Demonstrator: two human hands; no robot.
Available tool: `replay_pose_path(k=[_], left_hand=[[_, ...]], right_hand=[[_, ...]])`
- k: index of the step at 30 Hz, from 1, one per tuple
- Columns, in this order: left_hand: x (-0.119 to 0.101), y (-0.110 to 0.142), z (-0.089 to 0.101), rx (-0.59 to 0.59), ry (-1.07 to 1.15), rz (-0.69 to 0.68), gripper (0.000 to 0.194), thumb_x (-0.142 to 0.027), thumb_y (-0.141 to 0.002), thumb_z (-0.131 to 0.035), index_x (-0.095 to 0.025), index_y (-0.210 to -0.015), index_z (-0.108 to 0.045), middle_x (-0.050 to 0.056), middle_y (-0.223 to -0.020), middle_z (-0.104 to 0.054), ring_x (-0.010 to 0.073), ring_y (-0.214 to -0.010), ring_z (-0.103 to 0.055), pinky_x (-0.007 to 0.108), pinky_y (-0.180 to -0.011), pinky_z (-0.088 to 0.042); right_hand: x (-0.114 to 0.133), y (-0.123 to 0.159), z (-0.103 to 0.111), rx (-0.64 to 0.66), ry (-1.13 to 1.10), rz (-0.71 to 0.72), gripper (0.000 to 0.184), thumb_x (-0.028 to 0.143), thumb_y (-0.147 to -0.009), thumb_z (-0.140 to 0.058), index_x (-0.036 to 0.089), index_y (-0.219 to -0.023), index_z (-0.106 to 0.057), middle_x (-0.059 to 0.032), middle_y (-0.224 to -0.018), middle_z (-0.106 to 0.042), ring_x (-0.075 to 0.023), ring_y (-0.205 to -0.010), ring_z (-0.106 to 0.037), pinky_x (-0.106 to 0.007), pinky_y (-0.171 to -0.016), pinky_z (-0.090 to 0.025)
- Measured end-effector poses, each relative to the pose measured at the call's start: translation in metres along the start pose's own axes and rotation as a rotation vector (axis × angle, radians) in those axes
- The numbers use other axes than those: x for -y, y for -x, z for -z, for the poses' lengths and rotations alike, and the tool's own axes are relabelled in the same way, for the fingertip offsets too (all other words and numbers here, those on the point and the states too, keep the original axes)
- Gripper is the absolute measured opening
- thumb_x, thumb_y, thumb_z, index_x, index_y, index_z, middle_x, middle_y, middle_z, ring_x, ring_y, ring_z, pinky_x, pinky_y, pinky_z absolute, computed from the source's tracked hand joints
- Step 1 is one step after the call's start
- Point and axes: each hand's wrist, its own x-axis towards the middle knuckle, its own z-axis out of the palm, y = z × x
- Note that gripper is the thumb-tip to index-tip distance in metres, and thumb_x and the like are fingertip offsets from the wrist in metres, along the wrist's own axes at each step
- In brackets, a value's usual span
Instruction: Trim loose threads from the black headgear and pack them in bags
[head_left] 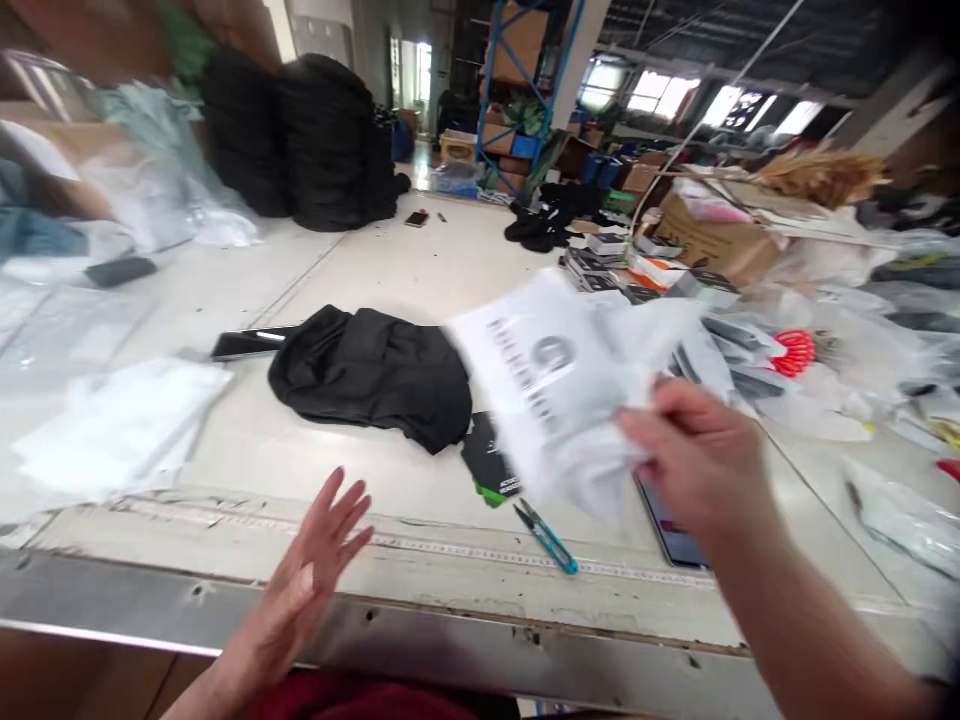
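Pinched in my right hand (697, 450) is a whitish printed plastic bag (532, 350), raised above the table and blurred by motion; its lettering is smeared. My left hand (311, 560) hovers over the near table edge with fingers spread and nothing in it. Between and beyond the hands lies a folded black cloth item (375, 375), which could be headwear. Beside it sit black cards (489, 460) with a green edge, partly covered by the bag. Teal thread snips (551, 540) rest just in front of the cards.
At left lies a stack of white plastic bags (124, 425). A phone (671, 530) is under my right forearm. A dark flat object (251, 342) lies behind the cloth. Tall black fabric piles (322, 140) stand at the back; boxes and plastic (712, 240) clutter the right.
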Motion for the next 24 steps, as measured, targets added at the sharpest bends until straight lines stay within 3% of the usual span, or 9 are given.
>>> replay_pose_path(k=[1, 3, 5, 7, 10, 14, 18, 21, 24], left_hand=[[-0.002, -0.003, 0.001, 0.073, 0.094, 0.023, 0.093, -0.070, -0.054, -0.068, -0.038, -0.135, -0.038, 0.004, -0.139, -0.046, 0.0373, -0.131, -0.033, 0.056, -0.103, -0.034], [-0.003, 0.000, 0.014, 0.177, 0.182, 0.121, 0.079, -0.065, -0.054, -0.071, -0.034, -0.125, -0.054, 0.005, -0.127, -0.057, 0.0375, -0.126, -0.041, 0.054, -0.101, -0.037], [0.002, 0.015, 0.040, 0.212, 0.204, 0.243, 0.060, -0.060, -0.053, -0.074, -0.029, -0.104, -0.068, 0.005, -0.106, -0.069, 0.0378, -0.118, -0.049, 0.050, -0.099, -0.041], [0.010, 0.036, 0.071, 0.168, 0.241, 0.315, 0.057, -0.064, -0.049, -0.074, -0.028, -0.094, -0.072, 0.004, -0.091, -0.072, 0.0383, -0.111, -0.055, 0.048, -0.095, -0.046], [0.012, 0.068, 0.114, -0.077, 0.275, 0.285, 0.056, -0.066, -0.049, -0.071, -0.030, -0.091, -0.072, 0.002, -0.087, -0.073, 0.0364, -0.106, -0.059, 0.044, -0.090, -0.051], [-0.023, 0.095, 0.160, -0.467, 0.298, 0.214, 0.047, -0.059, -0.037, -0.077, -0.023, -0.065, -0.069, 0.004, -0.071, -0.072, 0.0376, -0.085, -0.066, 0.045, -0.077, -0.056], [-0.053, 0.127, 0.214, -0.689, 0.307, 0.228, 0.049, -0.051, -0.023, -0.082, -0.020, -0.054, -0.061, 0.008, -0.060, -0.068, 0.0417, -0.091, -0.063, 0.047, -0.081, -0.054], [-0.041, 0.161, 0.242, -0.778, 0.338, 0.270, 0.058, -0.057, -0.016, -0.081, -0.020, -0.056, -0.062, 0.010, -0.056, -0.066, 0.0437, -0.096, -0.060, 0.049, -0.082, -0.053], [-0.011, 0.184, 0.246, -0.927, 0.278, 0.238, 0.062, -0.067, -0.016, -0.076, -0.020, -0.055, -0.063, 0.009, -0.048, -0.062, 0.0434, -0.088, -0.062, 0.048, -0.074, -0.055]], right_hand=[[0.010, 0.012, -0.028, 0.191, -0.012, 0.082, 0.019, 0.019, -0.077, -0.060, 0.021, -0.061, -0.049, 0.0026, -0.064, -0.046, -0.0088, -0.053, -0.042, -0.023, -0.046, -0.034], [0.028, 0.036, -0.078, 0.561, -0.153, 0.239, 0.018, 0.018, -0.078, -0.054, 0.021, -0.062, -0.046, 0.0002, -0.071, -0.048, -0.0120, -0.066, -0.046, -0.027, -0.060, -0.040], [0.040, 0.057, -0.120, 0.804, -0.326, 0.244, 0.020, 0.018, -0.076, -0.054, 0.020, -0.060, -0.042, -0.0005, -0.073, -0.047, -0.0128, -0.071, -0.046, -0.027, -0.063, -0.039], [0.046, 0.073, -0.155, 0.862, -0.539, 0.097, 0.025, 0.021, -0.072, -0.058, 0.020, -0.057, -0.039, 0.0006, -0.071, -0.045, -0.0113, -0.066, -0.043, -0.026, -0.059, -0.035], [0.048, 0.091, -0.205, 0.842, -0.838, -0.166, 0.034, 0.028, -0.066, -0.067, 0.020, -0.052, -0.037, 0.0026, -0.065, -0.042, -0.0097, -0.058, -0.039, -0.025, -0.055, -0.031], [0.054, 0.116, -0.277, 0.929, -0.992, -0.314, 0.032, 0.026, -0.061, -0.070, 0.020, -0.049, -0.040, 0.0034, -0.061, -0.043, -0.0106, -0.059, -0.041, -0.027, -0.058, -0.033], [0.067, 0.154, -0.348, 1.032, -0.943, -0.464, 0.024, 0.018, -0.058, -0.063, 0.021, -0.050, -0.041, 0.0057, -0.055, -0.039, -0.0088, -0.054, -0.034, -0.025, -0.054, -0.028], [0.074, 0.183, -0.385, 1.165, -0.861, -0.581, 0.026, 0.019, -0.056, -0.064, 0.021, -0.049, -0.039, 0.0074, -0.050, -0.035, -0.0075, -0.051, -0.029, -0.024, -0.050, -0.024], [0.075, 0.202, -0.405, 1.336, -0.793, -0.642, 0.030, 0.027, -0.056, -0.070, 0.020, -0.051, -0.041, 0.0073, -0.051, -0.038, -0.0071, -0.051, -0.031, -0.024, -0.050, -0.025]])
